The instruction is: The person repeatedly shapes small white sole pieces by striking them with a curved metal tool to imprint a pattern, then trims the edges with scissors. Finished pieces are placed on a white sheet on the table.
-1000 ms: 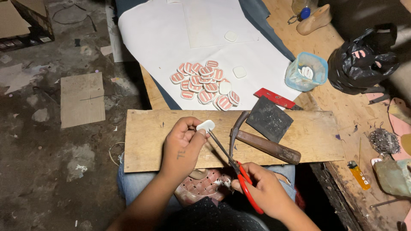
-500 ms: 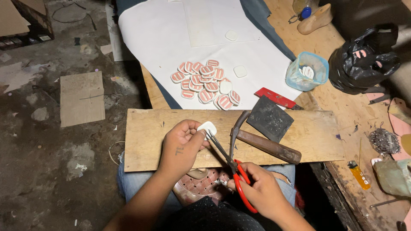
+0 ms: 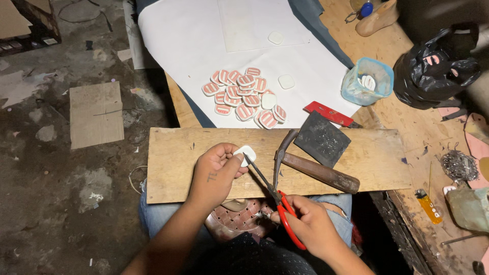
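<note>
L hand (image 3: 216, 170) holds white piece (image 3: 246, 153), scissors (image 3: 275, 198) (red-handled) in R hand (image 3: 310, 226)

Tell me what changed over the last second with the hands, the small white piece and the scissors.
Very little. The left hand still pinches the small white piece, and the right hand still holds the red-handled scissors with the blades at that piece. Both hands shifted only slightly. The hammer and the pile of red-and-white pieces stayed put.

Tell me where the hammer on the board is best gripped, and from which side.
Take the hammer by its brown wooden handle, coming from the right end, which lies bare on the wooden board. Its metal head sits beside the scissors, so that end is crowded.
</note>
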Demonstrator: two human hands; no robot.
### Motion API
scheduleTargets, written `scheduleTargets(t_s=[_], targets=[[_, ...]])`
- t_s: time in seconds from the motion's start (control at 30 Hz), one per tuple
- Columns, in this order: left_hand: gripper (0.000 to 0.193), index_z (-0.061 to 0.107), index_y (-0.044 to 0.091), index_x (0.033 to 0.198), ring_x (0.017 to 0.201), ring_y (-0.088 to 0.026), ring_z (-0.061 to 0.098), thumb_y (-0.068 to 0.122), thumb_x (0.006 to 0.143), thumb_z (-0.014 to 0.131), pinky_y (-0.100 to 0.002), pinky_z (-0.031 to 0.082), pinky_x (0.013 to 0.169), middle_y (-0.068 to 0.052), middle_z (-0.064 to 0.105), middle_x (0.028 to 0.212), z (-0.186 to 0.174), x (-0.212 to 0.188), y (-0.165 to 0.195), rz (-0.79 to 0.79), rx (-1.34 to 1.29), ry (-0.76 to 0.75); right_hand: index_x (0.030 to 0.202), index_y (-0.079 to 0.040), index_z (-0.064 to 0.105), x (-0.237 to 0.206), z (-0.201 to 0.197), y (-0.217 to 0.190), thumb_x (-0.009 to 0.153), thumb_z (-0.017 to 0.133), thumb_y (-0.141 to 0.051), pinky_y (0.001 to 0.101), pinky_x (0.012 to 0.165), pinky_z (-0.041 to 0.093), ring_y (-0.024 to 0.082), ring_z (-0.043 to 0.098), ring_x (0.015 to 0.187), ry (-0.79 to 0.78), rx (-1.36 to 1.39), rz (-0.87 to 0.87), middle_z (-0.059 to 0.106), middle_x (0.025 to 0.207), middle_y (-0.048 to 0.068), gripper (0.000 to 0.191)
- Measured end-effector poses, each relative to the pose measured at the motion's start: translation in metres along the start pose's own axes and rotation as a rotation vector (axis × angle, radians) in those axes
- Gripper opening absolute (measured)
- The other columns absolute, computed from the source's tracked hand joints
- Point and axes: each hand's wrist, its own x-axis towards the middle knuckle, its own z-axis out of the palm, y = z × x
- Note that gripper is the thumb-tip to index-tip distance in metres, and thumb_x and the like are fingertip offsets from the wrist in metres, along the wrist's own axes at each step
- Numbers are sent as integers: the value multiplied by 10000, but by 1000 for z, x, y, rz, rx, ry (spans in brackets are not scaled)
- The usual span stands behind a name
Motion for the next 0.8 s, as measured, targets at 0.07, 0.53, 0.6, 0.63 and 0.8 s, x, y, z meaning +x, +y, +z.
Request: scheduleTargets(t_s=[0.07,0.53,0.6,0.63,0.8], targets=[[144,661,-11,1047,771,-101,700,93,966,606,-224,555,722,-79,744,922,0,1,0,-3,-14,1,966,-5,742,1,0,1,799,829,-146,239,575,467,60,550,627,-5,32,22,666,686,6,235],[124,681,-8,974,667,-86,644,105,945,638,-218,513,613,-55,715,799,-3,3,-3,-28,58,-7,988,-21,740,1,1,4,788,802,-171,297,644,564,180,732,668,73,-150,-110,770,778,108,258],[119,678,-19,968,654,-85,616,95,949,648,-221,493,597,-56,700,785,-1,3,-5,-7,30,-14,989,-29,746,0,-2,2,783,817,-189,303,633,560,190,720,647,76,-201,-96,761,766,112,270],[117,676,-17,970,659,-87,626,94,947,648,-223,501,598,-55,699,784,-1,2,-5,-20,50,0,997,-32,741,0,-3,0,794,793,-178,299,639,564,182,731,656,71,-194,-108,768,774,105,256],[108,627,-31,998,717,-114,696,63,945,624,-242,565,652,-80,708,853,5,0,0,-29,45,47,954,-32,712,-1,-6,-8,800,776,-169,303,656,564,185,734,669,40,-182,-70,769,765,103,216]])
